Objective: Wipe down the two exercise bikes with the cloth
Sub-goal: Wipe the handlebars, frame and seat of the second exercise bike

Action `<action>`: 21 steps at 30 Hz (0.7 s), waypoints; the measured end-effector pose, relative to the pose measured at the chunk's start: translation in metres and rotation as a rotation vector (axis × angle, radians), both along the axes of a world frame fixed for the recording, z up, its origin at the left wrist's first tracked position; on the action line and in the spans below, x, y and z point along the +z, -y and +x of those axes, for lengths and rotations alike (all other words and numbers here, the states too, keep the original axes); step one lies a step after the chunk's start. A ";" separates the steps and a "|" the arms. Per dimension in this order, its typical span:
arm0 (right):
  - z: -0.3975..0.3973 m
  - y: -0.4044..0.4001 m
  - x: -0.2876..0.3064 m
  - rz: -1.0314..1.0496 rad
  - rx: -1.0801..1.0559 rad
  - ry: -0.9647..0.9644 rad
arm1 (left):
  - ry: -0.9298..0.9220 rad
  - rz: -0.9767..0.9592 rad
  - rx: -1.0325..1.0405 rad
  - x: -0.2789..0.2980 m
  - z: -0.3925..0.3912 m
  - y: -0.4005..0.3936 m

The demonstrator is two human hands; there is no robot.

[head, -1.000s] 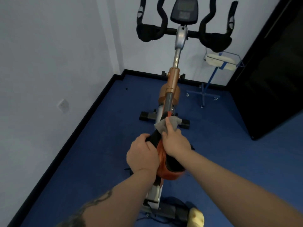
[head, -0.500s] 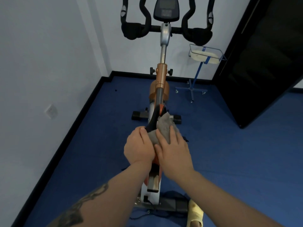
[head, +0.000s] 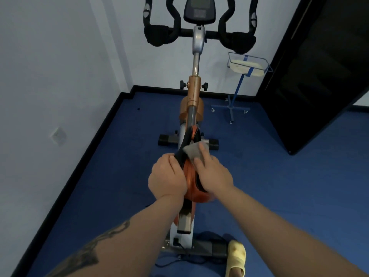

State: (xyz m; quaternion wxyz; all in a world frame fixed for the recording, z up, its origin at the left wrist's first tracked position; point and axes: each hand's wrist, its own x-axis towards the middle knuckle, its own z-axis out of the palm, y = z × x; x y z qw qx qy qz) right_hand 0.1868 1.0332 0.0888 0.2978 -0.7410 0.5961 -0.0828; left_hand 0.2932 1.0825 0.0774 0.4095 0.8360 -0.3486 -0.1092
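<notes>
1. An exercise bike [head: 193, 108] stands in the corner of the room, its black handlebars [head: 159, 35] and display [head: 199, 10] up at twelve o'clock against the white wall.
2. The saddle [head: 192, 176], orange and black, sits at the centre, nose pointing to twelve o'clock.
3. The left hand [head: 167, 176] grips the saddle's left edge, fingers curled over the black rim.
4. The right hand [head: 212, 172] lies on the saddle's right side, its fingers fairly straight, pressing a grey cloth [head: 192, 150] against the saddle near the nose.
5. The cloth lies just at one o'clock from the left hand, touching the saddle and partly under the right fingers.
6. At two o'clock a blue stand [head: 237, 92] carries a wire basket [head: 249, 63], beside a dark door [head: 319, 76].
7. At five o'clock a yellow slipper [head: 236, 256] rests on the blue floor [head: 279, 176] by the bike's rear foot.
</notes>
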 end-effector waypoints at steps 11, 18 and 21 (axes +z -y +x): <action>0.002 0.001 0.003 0.061 -0.127 0.035 | 0.044 -0.011 -0.012 -0.001 -0.002 -0.002; -0.009 -0.044 0.000 -0.173 0.137 -0.184 | 0.065 -0.010 0.006 0.001 -0.002 -0.001; 0.006 -0.004 0.008 -0.048 0.116 -0.142 | 0.075 0.017 0.006 0.002 -0.003 -0.002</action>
